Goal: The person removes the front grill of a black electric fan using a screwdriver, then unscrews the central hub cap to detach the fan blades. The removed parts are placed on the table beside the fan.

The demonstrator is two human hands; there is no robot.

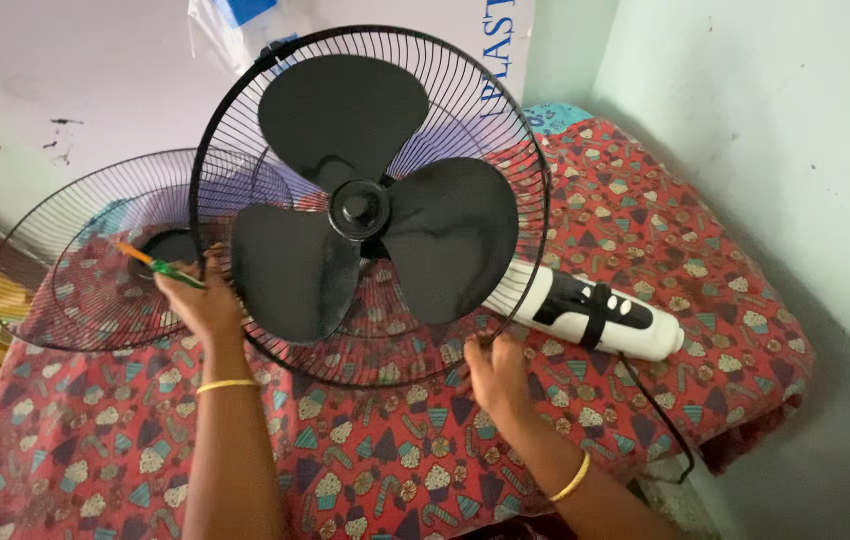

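The fan (370,205) lies on its back on the patterned cloth (645,230), and I'm looking straight down at its three black blades (345,200). The rear guard (505,130) rings those blades. The front guard (75,250) is off, propped just to the left of the fan and partly overlapped by the rear guard's rim. So, as I judge it, the face of the fan is already open, while the blades remain on their hub (360,208), and the rear guard remains on the motor.

My left hand (207,300) is at the left rim of the fan, fingers curled around a green-and-orange screwdriver (160,265), whose tip points away toward the loose guard. My right hand (495,372) is at the fan's lower rim, fingertips pinching the wire edge. Both wrists carry a thin yellow bangle (227,385).

To the right of the fan, the white body (595,312) with its black button panel sticks out from behind the guard, and a black cord (660,410) trails off it over the cloth's edge.

As for containers: none in view. The nearest thing is the loose front guard, a shallow dish shape. It holds nothing; only the cloth shows through its wires.
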